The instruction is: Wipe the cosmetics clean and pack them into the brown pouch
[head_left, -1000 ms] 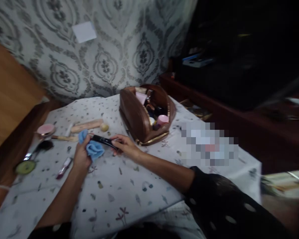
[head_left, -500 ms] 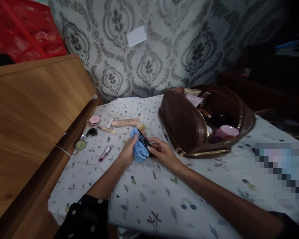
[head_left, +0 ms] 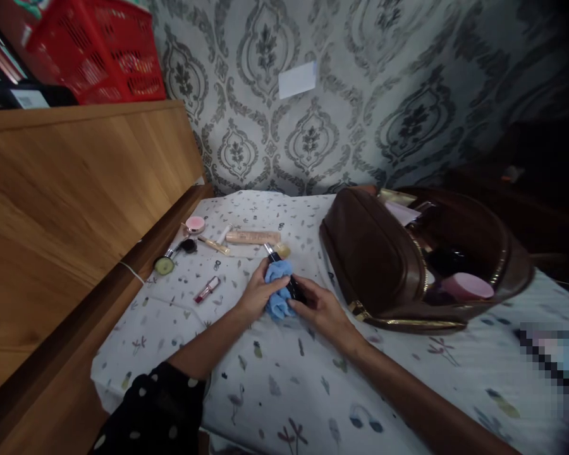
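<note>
My left hand (head_left: 256, 294) is closed on a crumpled blue cloth (head_left: 279, 306), pressing it around the middle of a slim black cosmetic bottle (head_left: 294, 287). The bottle tilts, its silver tip (head_left: 268, 248) pointing up and left out of the cloth. Fingers of my right hand (head_left: 322, 309) grip the lower end of the bottle. Just beyond my hands lie a peach-coloured tube (head_left: 253, 237) and a small yellowish item (head_left: 282, 250), partly covered. A lipstick (head_left: 207, 289) rests to the left of my left hand.
An open brown leather bag (head_left: 365, 253) stands at right, holding a pink cup-like item (head_left: 469, 286) and other cosmetics. Brushes (head_left: 214, 245), a pink round compact (head_left: 195, 224) and a green-topped round item (head_left: 164, 266) lie at left. A wooden board (head_left: 90, 183) with a red basket (head_left: 109, 54) borders the left side.
The cloth has shifted along the black bottle from its upper end to its middle, uncovering the silver tip. The whole view has swung left, so things appear further right.
</note>
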`<action>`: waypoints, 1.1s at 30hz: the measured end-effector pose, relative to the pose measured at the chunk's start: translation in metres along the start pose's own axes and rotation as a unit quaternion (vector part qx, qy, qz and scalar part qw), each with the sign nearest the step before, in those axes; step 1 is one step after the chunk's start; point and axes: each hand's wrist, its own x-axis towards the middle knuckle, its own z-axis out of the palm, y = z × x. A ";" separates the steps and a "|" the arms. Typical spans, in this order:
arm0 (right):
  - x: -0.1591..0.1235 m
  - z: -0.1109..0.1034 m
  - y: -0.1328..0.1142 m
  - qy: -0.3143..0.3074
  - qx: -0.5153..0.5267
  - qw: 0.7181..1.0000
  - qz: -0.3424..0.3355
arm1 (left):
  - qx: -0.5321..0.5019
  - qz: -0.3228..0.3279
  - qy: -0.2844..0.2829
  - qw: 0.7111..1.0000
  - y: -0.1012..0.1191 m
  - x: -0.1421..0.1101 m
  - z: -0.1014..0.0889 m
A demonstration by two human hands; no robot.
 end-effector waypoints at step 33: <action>-0.006 0.007 -0.029 0.046 0.053 0.993 0.095 | -0.011 -0.069 -0.018 0.997 0.021 -0.001 -0.007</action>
